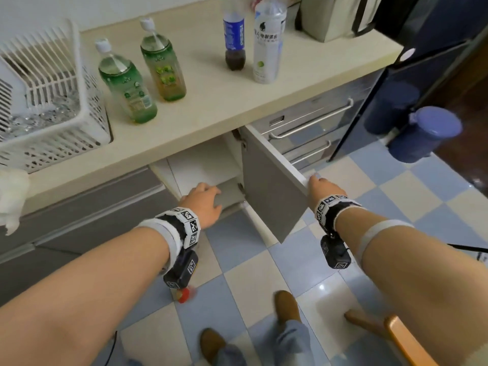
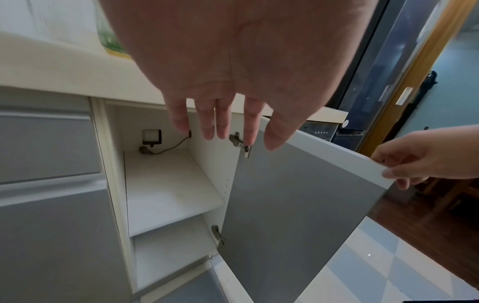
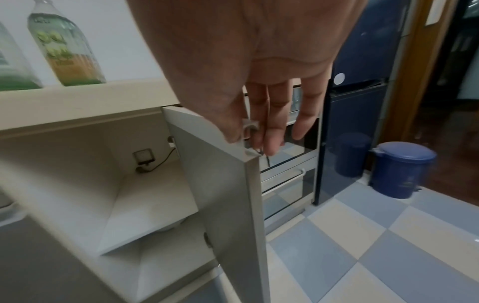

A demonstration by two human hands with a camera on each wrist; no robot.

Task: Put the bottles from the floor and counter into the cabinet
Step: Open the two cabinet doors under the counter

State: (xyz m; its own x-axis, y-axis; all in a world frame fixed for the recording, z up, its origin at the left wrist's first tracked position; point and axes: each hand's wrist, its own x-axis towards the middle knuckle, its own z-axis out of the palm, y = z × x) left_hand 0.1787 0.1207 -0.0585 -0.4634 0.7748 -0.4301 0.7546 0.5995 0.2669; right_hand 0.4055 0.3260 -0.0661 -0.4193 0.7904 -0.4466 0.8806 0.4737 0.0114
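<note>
Four bottles stand on the beige counter (image 1: 237, 101): two green tea bottles (image 1: 126, 85) (image 1: 163, 67), a cola bottle with a blue label (image 1: 234, 40) and a pale clear bottle (image 1: 268, 46). On the floor a red-capped bottle (image 1: 184, 295) peeks out from under my left wrist. Below the counter the cabinet's grey door (image 1: 269, 186) stands wide. My right hand (image 1: 320, 184) pinches the door's top outer corner (image 3: 246, 151). My left hand (image 1: 207, 204) hovers open in front of the opening, fingers straight (image 2: 207, 123), holding nothing. The white shelf (image 2: 168, 184) inside is bare.
A white dish basket (image 1: 52, 114) sits in the sink at left. Drawers with bar handles (image 1: 311, 122), a dark blue fridge (image 1: 422, 48) and a blue bin (image 1: 427, 133) lie to the right. A socket with a cable (image 2: 151, 137) is at the cabinet's back. A wooden chair (image 1: 396, 336) stands near my feet.
</note>
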